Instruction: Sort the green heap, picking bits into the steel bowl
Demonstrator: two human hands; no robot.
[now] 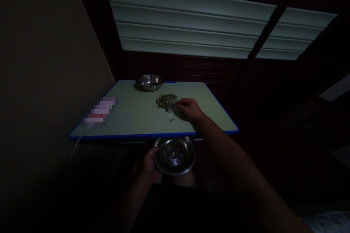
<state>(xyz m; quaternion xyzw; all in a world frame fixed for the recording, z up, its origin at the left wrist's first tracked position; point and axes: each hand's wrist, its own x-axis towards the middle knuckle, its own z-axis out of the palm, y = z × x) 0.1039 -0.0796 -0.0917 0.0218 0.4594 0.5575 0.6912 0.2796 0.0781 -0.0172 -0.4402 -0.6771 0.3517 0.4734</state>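
Lying in a loose, low heap, the small greenish pieces [165, 101] sit on the pale tabletop [131, 116], a little beyond its middle. The heap looks longer from side to side than from front to back, its long axis running roughly along the table's near edge. It thins into scattered bits around the rim, and a few strays [171, 120] lie apart on the near side.

The right hand [188, 108] reaches in from the right, its thumb and forefinger pressed together at the heap's right edge and the other fingers curled. Something thin seems to show at the fingertips, but it is too dark and small to tell what is pinched. The left hand [151, 162] grips the left rim of a steel basin [188, 164], closed around the edge below the table's near side. The basin faces upward; inside are greenish specks and a small patch of red and white, which may be a label.

Another steel bowl [152, 87] stands upright at the table's far left; its contents are unclear. At the left edge rests a blurred pink slab [101, 112], with a white cable [79, 139] hanging down beside the table. Pale slatted panels [186, 20] rise behind.
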